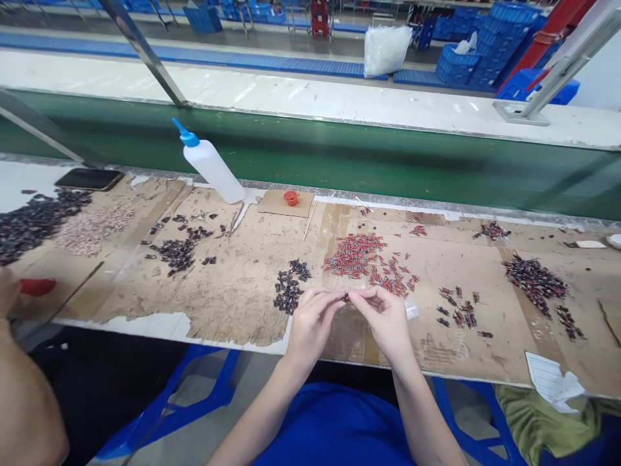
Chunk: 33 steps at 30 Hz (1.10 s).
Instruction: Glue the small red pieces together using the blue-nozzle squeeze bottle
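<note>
My left hand [310,320] and my right hand [384,317] meet over the near edge of the worktable [233,304]. Both pinch one tiny dark and red part [345,297] between their fingertips. Just beyond them lies a heap of small red parts [356,254]. A pile of small dark parts [290,290] sits to the left of my left hand. Several finished-looking dark and red pieces [458,314] lie scattered to the right of my right hand.
A white squeeze bottle with a blue tip [209,165] leans near the table's back edge, beside a small red cap [291,198]. More dark piles [536,279] lie right and left [179,251]. Another person's arm [24,388] is at far left. A green conveyor [388,158] runs behind.
</note>
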### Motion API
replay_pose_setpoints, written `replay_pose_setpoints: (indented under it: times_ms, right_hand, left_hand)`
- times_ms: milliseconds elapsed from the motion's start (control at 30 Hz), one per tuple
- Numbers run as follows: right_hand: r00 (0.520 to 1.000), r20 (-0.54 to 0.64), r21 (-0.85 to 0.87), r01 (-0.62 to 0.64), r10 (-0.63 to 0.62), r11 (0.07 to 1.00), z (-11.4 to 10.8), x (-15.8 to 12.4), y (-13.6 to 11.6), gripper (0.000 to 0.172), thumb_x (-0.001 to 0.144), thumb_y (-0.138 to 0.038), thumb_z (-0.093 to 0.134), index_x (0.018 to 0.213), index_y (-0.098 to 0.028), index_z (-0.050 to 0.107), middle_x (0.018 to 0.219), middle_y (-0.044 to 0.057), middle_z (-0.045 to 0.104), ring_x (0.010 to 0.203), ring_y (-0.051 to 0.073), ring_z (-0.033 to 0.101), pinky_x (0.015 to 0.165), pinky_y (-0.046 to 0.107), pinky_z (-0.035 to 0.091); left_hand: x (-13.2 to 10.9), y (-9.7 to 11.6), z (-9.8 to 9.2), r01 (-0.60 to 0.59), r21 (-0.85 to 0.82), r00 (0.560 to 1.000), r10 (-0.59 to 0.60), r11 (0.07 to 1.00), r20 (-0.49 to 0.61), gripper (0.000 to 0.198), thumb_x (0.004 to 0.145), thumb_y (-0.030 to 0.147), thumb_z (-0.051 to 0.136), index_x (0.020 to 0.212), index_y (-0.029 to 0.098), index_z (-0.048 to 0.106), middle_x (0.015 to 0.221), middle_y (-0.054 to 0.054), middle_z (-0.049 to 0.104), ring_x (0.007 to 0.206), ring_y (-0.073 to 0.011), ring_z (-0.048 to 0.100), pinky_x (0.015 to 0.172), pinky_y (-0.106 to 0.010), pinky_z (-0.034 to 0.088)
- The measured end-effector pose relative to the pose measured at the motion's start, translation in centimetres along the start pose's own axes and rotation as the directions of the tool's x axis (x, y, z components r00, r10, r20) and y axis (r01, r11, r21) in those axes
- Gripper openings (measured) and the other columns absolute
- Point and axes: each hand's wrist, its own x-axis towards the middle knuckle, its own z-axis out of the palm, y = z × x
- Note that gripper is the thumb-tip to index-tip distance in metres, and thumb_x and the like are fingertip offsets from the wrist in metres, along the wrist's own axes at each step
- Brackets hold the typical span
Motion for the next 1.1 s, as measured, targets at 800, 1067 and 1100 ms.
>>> replay_pose_setpoints:
  times_ms: [800,1067,1100]
  right_hand:
    - [0.962,-0.136,-0.059,0.230,-0.237,0.971,-0.6,-1.4,1.3,0.020,0.071,-0.037,0.077,0.068,-0.018,0.070,0.074,0.005,0.073,0.073,0.019,0.069,0.073,0.033,0.057]
    - [0.920,-0.014,-0.295,0.371,-0.392,0.881,-1.8,-1.6,1.7,0.014,0.084,-0.030,0.067,0.075,-0.020,0.071,0.078,0.006,0.073,0.075,0.019,0.069,0.073,0.033,0.057]
    - [0.908,0.048,-0.362,0.405,-0.417,0.840,-2.7,-1.6,1.5,0.012,0.085,-0.031,0.066,0.080,-0.021,0.072,0.083,0.007,0.074,0.079,0.020,0.069,0.076,0.035,0.057]
  left_hand:
    - [0.5,2.0,0.7,0.385,-0.329,0.923,-0.350,0.863,0.162,0.011,0.080,0.024,0.066,0.083,0.020,0.075,0.083,-0.005,0.074,0.084,-0.0183,0.069,0.082,-0.030,0.055]
    - [0.2,1.9,1.3,0.404,-0.279,0.914,-0.371,0.871,0.164,0.012,0.078,0.023,0.063,0.082,0.019,0.073,0.084,-0.006,0.072,0.084,-0.0189,0.068,0.080,-0.030,0.054]
    - [0.0,1.6,1.3,0.404,-0.270,0.914,-0.370,0.874,0.170,0.013,0.078,0.023,0.063,0.083,0.019,0.073,0.084,-0.006,0.072,0.084,-0.0191,0.068,0.080,-0.031,0.054]
